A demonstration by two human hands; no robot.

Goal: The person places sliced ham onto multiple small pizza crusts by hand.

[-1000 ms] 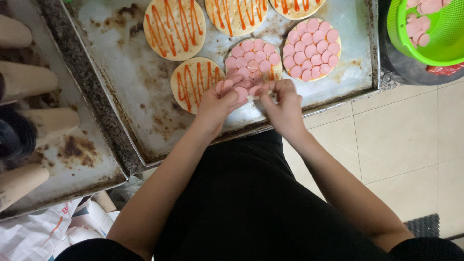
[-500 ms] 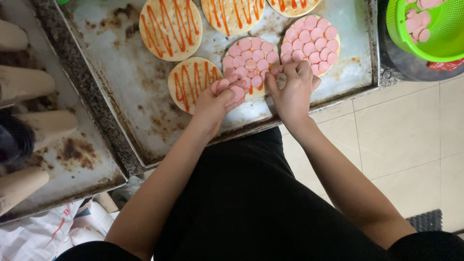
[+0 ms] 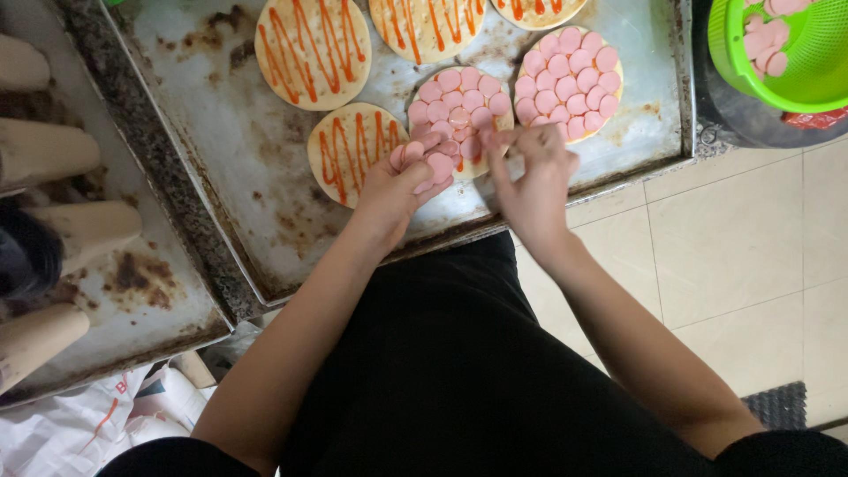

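Left fingers around sausage slices

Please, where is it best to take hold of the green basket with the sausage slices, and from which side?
Probably grip the green basket by its thick rim, at the lower left edge facing the right hand. The rim stands clear above the dark surface under it, and the slices lie inside, away from that edge.

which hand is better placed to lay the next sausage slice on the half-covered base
Right, probably. The right hand hovers with fingers free at the base's bare near edge, while the left hand holds the slices.
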